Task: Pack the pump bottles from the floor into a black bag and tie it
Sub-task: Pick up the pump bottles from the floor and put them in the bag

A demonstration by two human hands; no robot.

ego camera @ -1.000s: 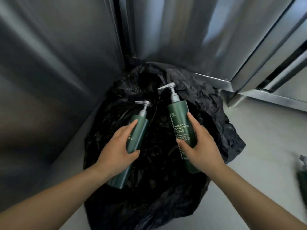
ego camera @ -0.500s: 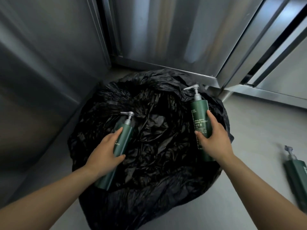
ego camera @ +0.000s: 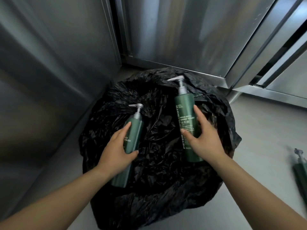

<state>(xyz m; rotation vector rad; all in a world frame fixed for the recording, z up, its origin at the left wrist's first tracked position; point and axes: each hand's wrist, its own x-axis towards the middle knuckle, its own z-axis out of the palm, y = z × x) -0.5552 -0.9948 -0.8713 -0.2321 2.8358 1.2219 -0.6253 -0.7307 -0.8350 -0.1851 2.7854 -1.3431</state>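
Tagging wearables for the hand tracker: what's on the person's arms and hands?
Nothing worn. Left hand and right hand have no gloves, and no rings show on the fingers. Forearms are bare to the frame edge: no sleeves, watch or bands.

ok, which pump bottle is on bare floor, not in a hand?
The bottle at the far right edge, untouched. The left hand and right hand each grip one over the black bag.

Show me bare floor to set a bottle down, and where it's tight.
Widest bare floor: between the black bag and the third bottle at right. A narrow strip lies between the bag and the left metal wall. Crowded: over the bag, left hand gripping the left bottle, right hand the right bottle.
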